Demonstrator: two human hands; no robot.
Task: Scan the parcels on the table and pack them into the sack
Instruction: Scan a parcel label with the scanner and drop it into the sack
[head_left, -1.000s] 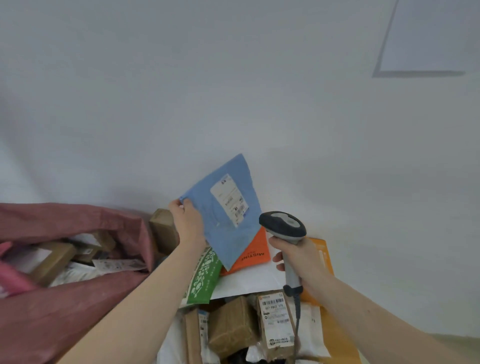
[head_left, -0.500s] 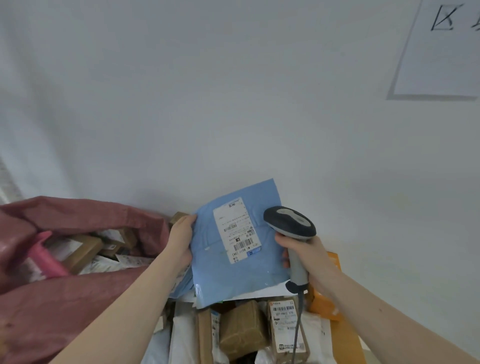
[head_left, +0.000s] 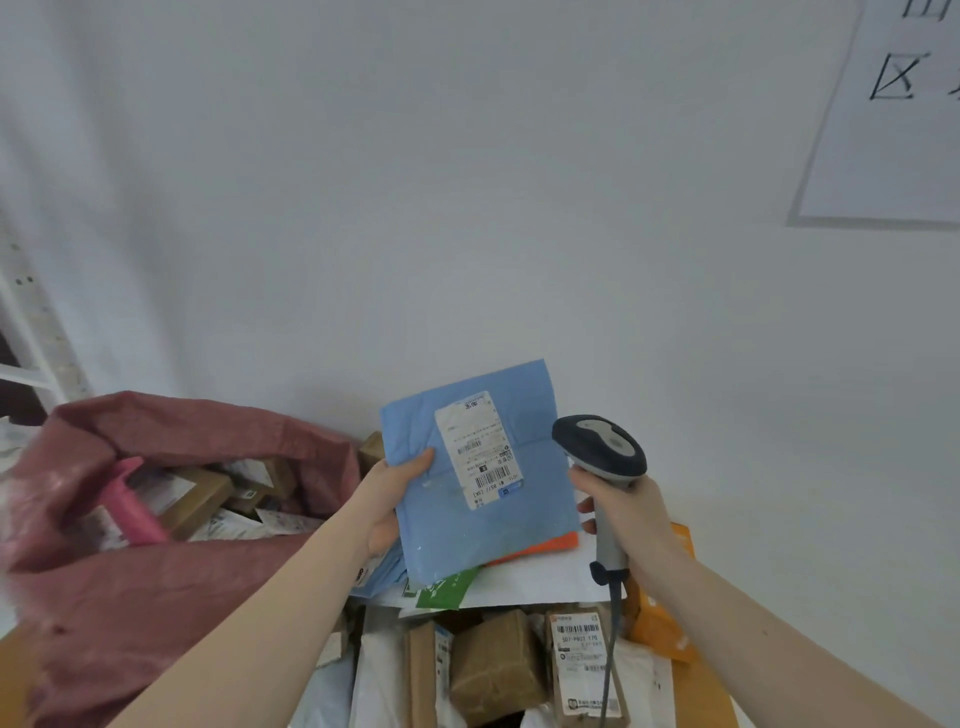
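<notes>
blue mailer (head_left: 483, 483) pinched at its left edge by left hand (head_left: 387, 506), thumb on front, label facing camera, raised over the parcel pile (head_left: 498, 665). right hand (head_left: 626, 512) wrapped round grey scanner (head_left: 602, 457) grip, just right of mailer; cable runs off frame. pink sack (head_left: 156, 571) left, mouth open, boxes inside blurred. label print unreadable. worktop mostly hidden.

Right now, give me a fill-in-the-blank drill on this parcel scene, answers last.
The left hand holds a ____ mailer with its label facing the camera.
The right hand grips a handheld ____.
The open sack on the left is ____ in colour.
Missing words: blue; barcode scanner; dark red.
</notes>
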